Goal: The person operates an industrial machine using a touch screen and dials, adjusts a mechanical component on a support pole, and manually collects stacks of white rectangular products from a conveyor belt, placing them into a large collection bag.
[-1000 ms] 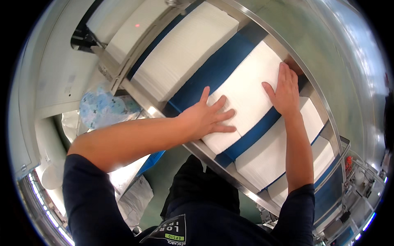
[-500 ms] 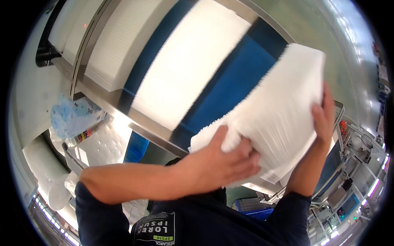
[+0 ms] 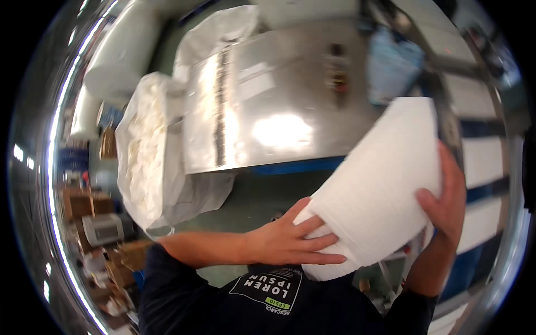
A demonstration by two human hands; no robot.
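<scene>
A thick stack of white sheets [image 3: 379, 178] is held up in front of my body, tilted so that its far end points up and right. My left hand [image 3: 298, 237] grips the near left end, its fingers spread over the face of the stack. On the opposite edge, my right hand [image 3: 446, 192] clasps the right side, with the thumb on the face; its other fingers are partly hidden. The stack hangs clear of the steel table [image 3: 296, 95] beyond it.
A small dark bottle [image 3: 337, 72] and a light-blue plastic bag [image 3: 393, 64] sit on the table's right part. Left of it stands a large white bag [image 3: 148, 156] of pale scraps. Along the right runs a blue conveyor [image 3: 483, 192] bearing white stacks. Cardboard boxes [image 3: 84, 204] lie far left.
My view has swung left, from the conveyor with white stacks to the steel table. Both hands have carried the stack along, and its fanned edges now look more even.
</scene>
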